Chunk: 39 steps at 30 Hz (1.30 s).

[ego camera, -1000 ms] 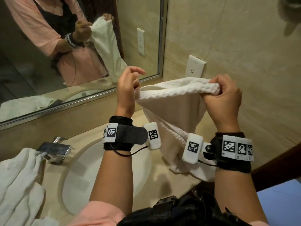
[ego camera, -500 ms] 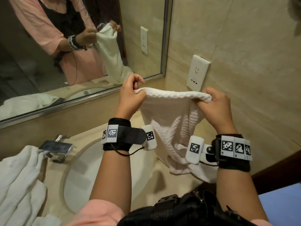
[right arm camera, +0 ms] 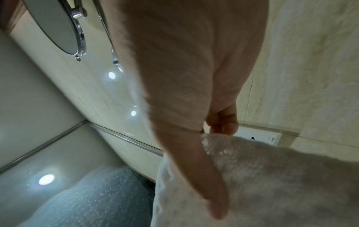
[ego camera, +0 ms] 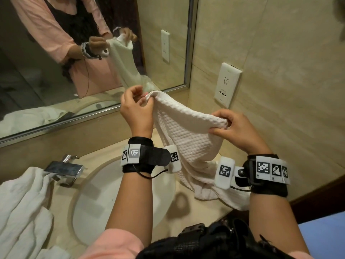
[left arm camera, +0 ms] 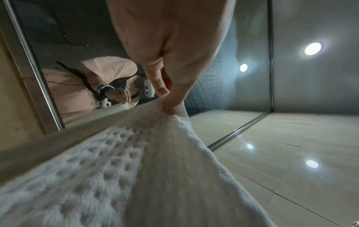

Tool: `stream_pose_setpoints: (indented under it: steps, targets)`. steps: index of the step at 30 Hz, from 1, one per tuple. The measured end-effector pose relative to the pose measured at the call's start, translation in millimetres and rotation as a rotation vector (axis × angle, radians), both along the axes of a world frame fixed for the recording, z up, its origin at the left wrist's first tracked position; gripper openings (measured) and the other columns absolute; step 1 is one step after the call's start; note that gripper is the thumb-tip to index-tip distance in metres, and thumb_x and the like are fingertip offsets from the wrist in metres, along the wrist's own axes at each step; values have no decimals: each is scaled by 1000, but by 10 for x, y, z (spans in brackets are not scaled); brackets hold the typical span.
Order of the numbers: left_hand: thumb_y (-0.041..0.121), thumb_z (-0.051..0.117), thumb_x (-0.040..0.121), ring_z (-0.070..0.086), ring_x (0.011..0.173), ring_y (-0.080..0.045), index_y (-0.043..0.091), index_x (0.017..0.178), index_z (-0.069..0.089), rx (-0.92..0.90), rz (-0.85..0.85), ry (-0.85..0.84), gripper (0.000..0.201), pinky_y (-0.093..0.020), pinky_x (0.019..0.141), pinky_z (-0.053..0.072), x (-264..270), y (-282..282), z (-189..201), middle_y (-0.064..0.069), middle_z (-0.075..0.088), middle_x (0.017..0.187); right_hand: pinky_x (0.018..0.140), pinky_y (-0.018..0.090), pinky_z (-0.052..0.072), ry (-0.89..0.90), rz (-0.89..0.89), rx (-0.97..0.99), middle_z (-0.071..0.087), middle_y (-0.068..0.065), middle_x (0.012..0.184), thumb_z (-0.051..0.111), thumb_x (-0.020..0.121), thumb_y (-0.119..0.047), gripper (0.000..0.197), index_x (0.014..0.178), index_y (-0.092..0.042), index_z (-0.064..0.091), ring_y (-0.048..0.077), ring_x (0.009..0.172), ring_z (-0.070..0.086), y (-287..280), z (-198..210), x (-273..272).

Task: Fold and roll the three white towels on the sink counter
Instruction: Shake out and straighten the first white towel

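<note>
Flanking faucet [ego camera: 63, 168]: crumpled towels [ego camera: 22, 208], sink [ego camera: 97, 200].

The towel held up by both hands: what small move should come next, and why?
Probably lower the towel flat onto the counter to the right of the basin. The left hand and right hand each pinch its top edge, and its lower end already lies bunched on the counter, so no fold is made yet.

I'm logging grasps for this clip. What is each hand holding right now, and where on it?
Both hold one white towel by its top edge: the left hand pinches one corner, the right hand the other.
</note>
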State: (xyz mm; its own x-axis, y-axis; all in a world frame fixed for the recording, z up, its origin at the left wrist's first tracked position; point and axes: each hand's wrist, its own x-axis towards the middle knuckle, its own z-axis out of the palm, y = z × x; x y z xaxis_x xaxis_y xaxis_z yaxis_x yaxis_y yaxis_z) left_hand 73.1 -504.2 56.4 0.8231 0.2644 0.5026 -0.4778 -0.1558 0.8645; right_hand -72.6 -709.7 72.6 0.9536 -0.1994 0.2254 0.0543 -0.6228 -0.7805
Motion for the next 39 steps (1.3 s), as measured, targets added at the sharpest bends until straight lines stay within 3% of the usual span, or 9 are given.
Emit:
stream_pose_setpoints:
  steps: [3, 11, 17, 20, 24, 28, 31, 35, 39]
  targets:
    - [9, 80, 74, 68, 84, -6, 10, 89, 73, -46, 12, 71, 17, -17, 80, 56, 31, -25, -63, -5, 67, 104, 71, 27, 47, 93, -13, -9, 64, -11, 88, 71, 82, -14, 16, 90, -22, 59, 5, 78, 59, -29, -22, 11]
    - [13, 72, 82, 62, 73, -3, 19, 87, 66, -7, -81, 125, 9, -20, 73, 53, -10, -106, -84, 5, 68, 83, 90, 41, 46, 240, 227, 319, 62, -1, 99, 64, 90, -17, 15, 99, -19, 53, 14, 96, 59, -84, -39, -11]
    - [20, 65, 88, 57, 77, -9, 29, 86, 53, 10, -261, 262, 15, -34, 78, 51, 65, -123, -93, 5, 62, 83, 76, 37, 51, 191, 181, 367, 67, 8, 100, 72, 77, -24, 34, 95, -12, 47, 21, 91, 66, -60, 4, -7]
    - [22, 59, 91, 55, 82, -13, 30, 88, 48, -23, -308, 320, 14, -39, 78, 49, 54, -152, -81, 5, 58, 86, 68, 34, 55, 225, 115, 287, 69, 6, 99, 70, 83, -26, 34, 96, -8, 45, 22, 88, 70, -61, 29, -2]
    - [18, 53, 94, 52, 81, -11, 21, 97, 45, -57, -317, 321, 9, -28, 74, 44, 37, -157, -52, 2, 56, 89, 70, 33, 51, 202, 31, 21, 67, -4, 94, 72, 80, -36, 28, 94, -19, 55, 12, 83, 64, -128, 22, 19]
    - [16, 50, 94, 53, 80, -10, 18, 100, 44, -70, -336, 296, 9, -24, 72, 43, 28, -144, 12, -2, 56, 94, 61, 23, 37, 281, 102, -36, 57, -12, 75, 69, 83, -35, 21, 85, -17, 62, -7, 60, 48, -193, 0, -17]
    - [14, 50, 94, 54, 79, -9, 23, 95, 44, -82, -346, 263, 10, -23, 70, 44, 17, -176, 118, -1, 56, 94, 68, 28, 40, 269, 67, -128, 55, -11, 83, 63, 86, -43, 19, 77, -27, 57, 6, 76, 51, -218, 13, 4]
    - [11, 50, 95, 53, 79, -9, 27, 90, 44, -106, -377, 205, 18, -22, 69, 44, 19, -200, 267, 0, 55, 91, 94, 43, 40, 261, -15, -298, 51, -4, 99, 41, 82, -66, 28, 81, -43, 57, 22, 108, 47, -336, 38, 95]
    - [6, 48, 96, 53, 78, -11, 24, 90, 46, -210, -433, 200, 19, -23, 70, 45, 20, -191, 330, 2, 55, 86, 102, 42, 33, 270, -93, -471, 51, 8, 119, 43, 99, -37, 29, 115, -23, 63, 29, 123, 40, -405, 60, 200]
